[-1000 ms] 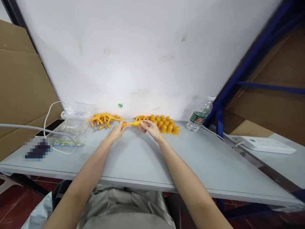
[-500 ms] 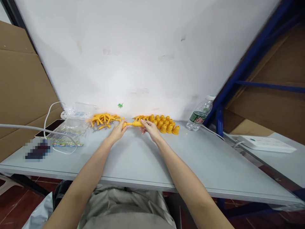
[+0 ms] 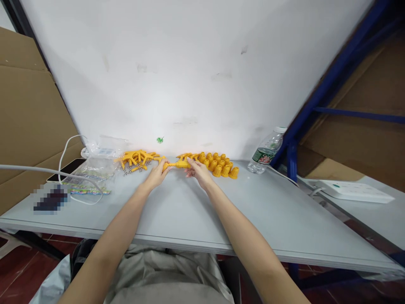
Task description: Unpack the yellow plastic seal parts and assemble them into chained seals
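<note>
My left hand (image 3: 155,175) is closed on the narrow, ridged end of a yellow plastic piece (image 3: 171,164). My right hand (image 3: 201,172) pinches the thicker, ribbed yellow part (image 3: 181,164) in line with it; the two parts meet end to end between my hands. Just right of my right hand stand several yellow cup-shaped caps (image 3: 225,170) in rows. Behind it lie several slim yellow pieces (image 3: 186,156), partly hidden. Left of my left hand is a heap of branching yellow plastic pieces (image 3: 137,157), with small metal bits (image 3: 128,169) at its front edge.
A water bottle (image 3: 267,150) leans near the blue frame (image 3: 291,158). At the left are clear plastic bags (image 3: 98,166), a looped white cable (image 3: 79,176) and a dark phone (image 3: 71,165). A white power strip (image 3: 354,191) lies at the right. A white panel (image 3: 202,84) backs the grey table (image 3: 183,211).
Both hands keep their hold on the yellow parts, almost in the same place. The view has shifted very slightly; nothing else has visibly moved.
</note>
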Motion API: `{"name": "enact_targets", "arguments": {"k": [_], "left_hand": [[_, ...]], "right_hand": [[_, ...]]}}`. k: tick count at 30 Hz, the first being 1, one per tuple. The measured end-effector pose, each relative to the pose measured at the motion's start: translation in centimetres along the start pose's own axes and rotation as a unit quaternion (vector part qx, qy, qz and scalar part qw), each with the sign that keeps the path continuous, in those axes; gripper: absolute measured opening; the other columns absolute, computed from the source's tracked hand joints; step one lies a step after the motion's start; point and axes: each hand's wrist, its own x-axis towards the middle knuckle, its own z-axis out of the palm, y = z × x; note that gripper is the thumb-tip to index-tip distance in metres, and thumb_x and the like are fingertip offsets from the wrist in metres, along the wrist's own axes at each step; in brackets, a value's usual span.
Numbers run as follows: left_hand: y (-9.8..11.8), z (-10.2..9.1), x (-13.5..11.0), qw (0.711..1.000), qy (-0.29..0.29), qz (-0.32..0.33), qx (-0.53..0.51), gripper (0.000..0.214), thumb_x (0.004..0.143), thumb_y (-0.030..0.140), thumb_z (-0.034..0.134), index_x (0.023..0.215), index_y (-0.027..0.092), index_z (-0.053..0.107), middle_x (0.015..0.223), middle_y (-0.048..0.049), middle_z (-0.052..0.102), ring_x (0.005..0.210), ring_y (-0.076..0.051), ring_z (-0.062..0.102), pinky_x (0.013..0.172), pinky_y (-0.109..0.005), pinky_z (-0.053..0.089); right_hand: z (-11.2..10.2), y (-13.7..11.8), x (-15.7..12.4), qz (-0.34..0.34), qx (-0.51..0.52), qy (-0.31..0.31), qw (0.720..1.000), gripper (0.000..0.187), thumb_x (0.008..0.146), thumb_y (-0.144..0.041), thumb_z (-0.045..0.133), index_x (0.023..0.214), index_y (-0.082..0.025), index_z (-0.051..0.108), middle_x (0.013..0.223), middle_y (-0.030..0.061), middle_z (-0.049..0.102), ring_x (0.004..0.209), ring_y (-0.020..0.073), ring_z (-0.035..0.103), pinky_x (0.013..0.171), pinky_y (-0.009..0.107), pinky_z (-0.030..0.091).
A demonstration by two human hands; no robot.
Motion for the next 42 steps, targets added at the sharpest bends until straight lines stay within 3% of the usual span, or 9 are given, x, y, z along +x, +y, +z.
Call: {"name": "enact_targets", "arguments": {"k": [6, 10, 13, 17, 21, 25, 28, 34, 42], "left_hand": [[-0.3, 0.5, -0.1, 0.999, 0.016, -0.033, 0.036, 0.055, 0.099, 0.045, 0.037, 0.148, 0.02, 0.033, 0.107, -0.0107, 0.065, 0.086, -0.023, 0.064, 0.082, -0.036, 0.049], [-0.9, 1.1, 0.1, 0.994, 0.055, -0.067, 0.059, 0.05, 0.099, 0.042, 0.034, 0.143, 0.02, 0.042, 0.104, -0.0102, 0.067, 0.089, -0.023, 0.065, 0.084, -0.036, 0.049], [-1.3, 1.7, 0.3, 0.992, 0.062, -0.09, 0.065, 0.043, 0.099, 0.036, 0.036, 0.135, 0.019, 0.051, 0.099, -0.0099, 0.068, 0.09, -0.024, 0.065, 0.084, -0.035, 0.049], [-1.4, 2.2, 0.3, 0.991, 0.058, -0.103, 0.064, 0.038, 0.098, 0.035, 0.039, 0.128, 0.02, 0.057, 0.097, -0.0096, 0.069, 0.089, -0.024, 0.066, 0.082, -0.035, 0.049], [-1.5, 2.3, 0.4, 0.991, 0.055, -0.101, 0.067, 0.037, 0.098, 0.035, 0.04, 0.125, 0.02, 0.059, 0.095, -0.0093, 0.07, 0.084, -0.023, 0.066, 0.08, -0.034, 0.048], [-1.5, 2.3, 0.5, 0.992, 0.046, -0.095, 0.064, 0.036, 0.098, 0.035, 0.039, 0.122, 0.019, 0.061, 0.091, -0.0087, 0.07, 0.081, -0.022, 0.065, 0.079, -0.034, 0.048], [-1.6, 2.4, 0.5, 0.994, 0.048, -0.08, 0.065, 0.034, 0.097, 0.033, 0.04, 0.119, 0.019, 0.062, 0.093, -0.0089, 0.071, 0.084, -0.022, 0.065, 0.08, -0.034, 0.048], [-1.7, 2.5, 0.5, 0.994, 0.043, -0.076, 0.065, 0.034, 0.097, 0.032, 0.039, 0.117, 0.018, 0.064, 0.091, -0.0091, 0.071, 0.081, -0.022, 0.065, 0.082, -0.035, 0.049], [-1.9, 2.6, 0.5, 0.995, 0.038, -0.071, 0.063, 0.034, 0.097, 0.033, 0.04, 0.116, 0.018, 0.064, 0.094, -0.0095, 0.073, 0.081, -0.021, 0.066, 0.082, -0.035, 0.05]], "right_hand": [[-0.4, 0.5, 0.9, 0.026, 0.073, -0.007, 0.997, 0.026, 0.088, -0.044, 0.063, 0.086, -0.018, 0.063, 0.077, 0.0089, 0.073, 0.071, 0.0196, 0.072, 0.068, 0.031, 0.059], [-1.0, 1.7, 2.5, -0.064, 0.056, 0.082, 0.993, 0.031, 0.08, -0.047, 0.07, 0.09, -0.02, 0.06, 0.091, 0.0105, 0.074, 0.082, 0.0232, 0.073, 0.076, 0.037, 0.06], [-0.6, 2.6, 3.9, -0.161, -0.065, 0.147, 0.974, 0.041, 0.077, -0.048, 0.07, 0.104, -0.019, 0.062, 0.103, 0.0108, 0.073, 0.09, 0.0233, 0.072, 0.081, 0.037, 0.057], [1.2, 3.5, 5.4, -0.255, -0.335, 0.111, 0.9, 0.037, 0.084, -0.032, 0.062, 0.117, -0.015, 0.063, 0.119, 0.014, 0.07, 0.104, 0.0247, 0.067, 0.094, 0.04, 0.05], [3.4, 4.0, 6.0, -0.267, -0.558, 0.01, 0.786, 0.039, 0.089, -0.015, 0.049, 0.127, -0.013, 0.059, 0.138, 0.0173, 0.06, 0.123, 0.0271, 0.058, 0.108, 0.043, 0.037], [4.8, 4.2, 6.1, -0.238, -0.687, -0.025, 0.686, 0.043, 0.094, -0.01, 0.036, 0.131, -0.011, 0.057, 0.147, 0.0187, 0.05, 0.121, 0.0287, 0.058, 0.112, 0.045, 0.029], [5.6, 4.1, 6.2, -0.231, -0.725, -0.029, 0.648, 0.044, 0.094, -0.008, 0.033, 0.129, -0.009, 0.059, 0.146, 0.0217, 0.05, 0.115, 0.0286, 0.062, 0.109, 0.043, 0.031], [7.1, 3.6, 6.4, -0.189, -0.746, -0.006, 0.638, 0.044, 0.09, -0.004, 0.035, 0.123, -0.007, 0.064, 0.122, 0.0264, 0.065, 0.11, 0.0351, 0.063, 0.098, 0.049, 0.037], [7.2, 4.3, 6.7, -0.158, -0.739, 0.027, 0.654, 0.045, 0.092, -0.007, 0.035, 0.128, -0.008, 0.061, 0.13, 0.0253, 0.061, 0.119, 0.0334, 0.059, 0.108, 0.054, 0.028]]}}
